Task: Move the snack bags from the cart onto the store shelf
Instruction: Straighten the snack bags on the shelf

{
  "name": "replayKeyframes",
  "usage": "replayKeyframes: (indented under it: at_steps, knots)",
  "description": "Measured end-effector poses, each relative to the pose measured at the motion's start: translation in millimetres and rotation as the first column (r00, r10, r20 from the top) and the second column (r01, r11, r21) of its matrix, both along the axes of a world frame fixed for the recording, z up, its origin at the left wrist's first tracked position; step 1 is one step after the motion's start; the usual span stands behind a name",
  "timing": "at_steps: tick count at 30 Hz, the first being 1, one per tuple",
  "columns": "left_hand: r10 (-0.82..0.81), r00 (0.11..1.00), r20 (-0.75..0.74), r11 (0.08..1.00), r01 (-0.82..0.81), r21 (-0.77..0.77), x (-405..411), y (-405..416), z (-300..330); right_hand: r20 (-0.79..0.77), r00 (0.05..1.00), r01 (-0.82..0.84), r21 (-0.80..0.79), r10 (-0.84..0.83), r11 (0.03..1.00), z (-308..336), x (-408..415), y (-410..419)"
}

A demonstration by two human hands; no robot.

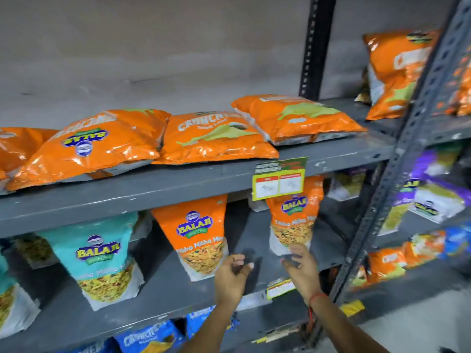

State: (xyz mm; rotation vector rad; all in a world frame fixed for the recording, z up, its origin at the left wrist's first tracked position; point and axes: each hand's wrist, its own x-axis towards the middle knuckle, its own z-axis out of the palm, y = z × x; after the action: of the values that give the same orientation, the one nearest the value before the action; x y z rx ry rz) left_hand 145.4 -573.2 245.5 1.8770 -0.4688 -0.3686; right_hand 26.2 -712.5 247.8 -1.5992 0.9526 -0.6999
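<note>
While both hands hang empty before the middle shelf (178,284), the left hand (233,272) loosely curled and the right hand (300,263) spread just below an orange bag (294,215), the cart is out of view, so the next bag must be fetched from behind. Judging from the gap between the two upright orange bags, it should go there, standing, label forward. From the left, a teal bag (102,253) reads "BALAJI", the near orange bag (201,233) "BALAJI … Mitha", top-shelf bags (211,137) "CRUNCHEX", and a price tag (279,178) "SUPER MARKET".
</note>
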Motion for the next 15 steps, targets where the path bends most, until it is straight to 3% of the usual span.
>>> replayKeyframes:
  at_steps: [2,5,10,15]
  knots:
    - [-0.069,0.996,-0.056,0.998,0.069,0.009,-13.0,-31.3,1.5,0.033,0.997,0.072,0.01,-0.072,0.997,1.5,-16.2,-29.0]
    - [-0.153,0.973,-0.174,0.988,0.154,-0.004,-19.4,-76.0,2.6,-0.065,0.994,0.086,0.054,-0.082,0.995,-8.0,-24.8,-79.5]
    - [-0.188,0.96,-0.206,0.98,0.196,0.017,-8.8,-122.4,-16.6,-0.093,0.969,-0.201,0.242,0.229,0.949,-30.2,-18.0,-137.2]
    - [-0.088,0.983,-0.163,0.989,0.105,0.1,-7.1,-137.5,-35.9,-0.15,0.923,-0.331,0.16,0.355,0.93,-41.2,-7.9,-155.7]
